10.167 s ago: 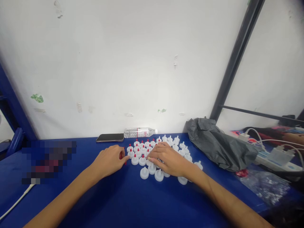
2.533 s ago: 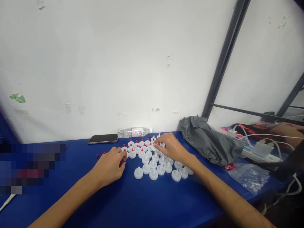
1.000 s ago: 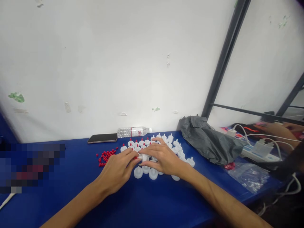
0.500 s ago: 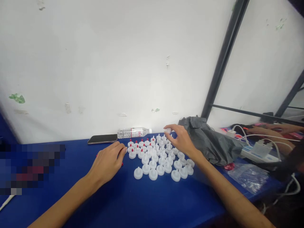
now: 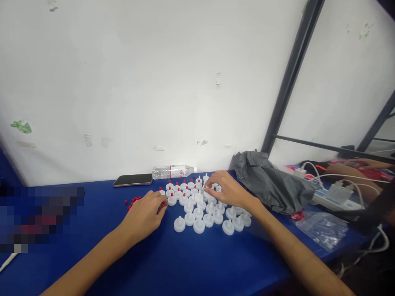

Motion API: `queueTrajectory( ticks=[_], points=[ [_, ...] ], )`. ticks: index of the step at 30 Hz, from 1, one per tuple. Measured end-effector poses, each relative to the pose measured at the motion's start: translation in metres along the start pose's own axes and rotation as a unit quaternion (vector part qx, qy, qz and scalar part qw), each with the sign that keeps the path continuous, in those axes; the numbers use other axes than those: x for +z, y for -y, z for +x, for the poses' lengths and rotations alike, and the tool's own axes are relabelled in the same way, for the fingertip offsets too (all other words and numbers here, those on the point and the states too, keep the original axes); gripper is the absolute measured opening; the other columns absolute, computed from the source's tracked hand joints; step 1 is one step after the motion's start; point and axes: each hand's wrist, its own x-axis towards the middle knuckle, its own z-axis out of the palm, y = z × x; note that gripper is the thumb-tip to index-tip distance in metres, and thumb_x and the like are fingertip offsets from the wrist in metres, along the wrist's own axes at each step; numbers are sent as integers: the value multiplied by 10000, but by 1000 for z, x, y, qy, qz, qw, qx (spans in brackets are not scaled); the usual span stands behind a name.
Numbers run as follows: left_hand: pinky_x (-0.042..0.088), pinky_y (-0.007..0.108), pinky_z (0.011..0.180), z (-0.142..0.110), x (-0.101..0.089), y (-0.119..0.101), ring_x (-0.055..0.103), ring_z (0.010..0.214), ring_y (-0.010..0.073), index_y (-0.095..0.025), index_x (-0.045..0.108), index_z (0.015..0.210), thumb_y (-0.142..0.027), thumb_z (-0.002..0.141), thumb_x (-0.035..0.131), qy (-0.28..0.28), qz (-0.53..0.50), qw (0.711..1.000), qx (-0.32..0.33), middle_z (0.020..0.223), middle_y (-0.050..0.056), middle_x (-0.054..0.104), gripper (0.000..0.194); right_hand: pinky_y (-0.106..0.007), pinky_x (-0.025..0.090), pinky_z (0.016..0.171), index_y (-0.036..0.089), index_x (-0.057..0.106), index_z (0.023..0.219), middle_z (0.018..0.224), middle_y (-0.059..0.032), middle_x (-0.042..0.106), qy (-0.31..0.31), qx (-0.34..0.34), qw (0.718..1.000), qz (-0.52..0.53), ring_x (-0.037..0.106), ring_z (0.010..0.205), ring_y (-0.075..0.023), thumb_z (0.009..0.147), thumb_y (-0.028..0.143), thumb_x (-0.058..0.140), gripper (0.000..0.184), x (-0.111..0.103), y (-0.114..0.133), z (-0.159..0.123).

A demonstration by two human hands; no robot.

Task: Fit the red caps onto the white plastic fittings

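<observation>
A: How far along does the work appear?

B: Partly along, to judge by the cluster standing on the blue tabletop. Red-tipped round white plastic caps occupy its left and far-left portion. Bare-spouted round white plastic caps fill the middle, right and near portions and look the more numerous; these remain untipped. Loose small red plastic tips lie in a pile left of the cluster, partly hidden.

A: And the hands?

B: The left hand covers part of the pile, its thumb and forefinger curled toward each other with red showing between them; whether they pinch a tip cannot be told. The right hand reaches over the far side of the cluster, thumb and fingertips close together beside a white spout; whether they clamp a cap is likewise unclear.

A: Is any writing legible?

B: None. A clear plastic bottle, lying on its side, bears a white-and-red label whose red characters are too small to read. The flat dark-screened phone beside it shows no discernible lettering.
</observation>
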Motion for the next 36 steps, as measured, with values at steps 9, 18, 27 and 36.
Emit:
queueTrajectory(
  ticks=[9,18,27,36],
  points=[
    [459,371,752,1,1,2,595,993,279,-236,641,877,-238,923,438,21,21,1000,-7,973,73,664,208,-388,427,969,234,713,842,845,11,759,60,14,998,25,694,839,-190,905,320,684,110,-4,8,1],
    [474,382,795,0,2,1,612,976,265,-234,626,883,-271,954,398,21,29,999,-20,965,66,648,241,-370,425,940,235,743,849,840,-8,761,91,34,995,31,683,900,-228,870,393,727,159,-6,8,2],
    [511,403,849,0,3,-2,618,1074,266,-245,514,1307,-294,979,337,-24,23,999,-29,1169,87,602,376,-391,407,955,218,722,862,854,-23,763,51,22,998,22,686,856,-216,980,384,578,249,-4,7,2],
    [500,349,706,1,9,-2,638,1010,270,-257,575,1232,-344,987,379,-46,57,997,24,1123,82,615,325,-398,408,945,203,690,823,802,-21,746,-4,-23,1000,4,645,734,-174,1004,312,535,262,2,9,3]
  ],
)
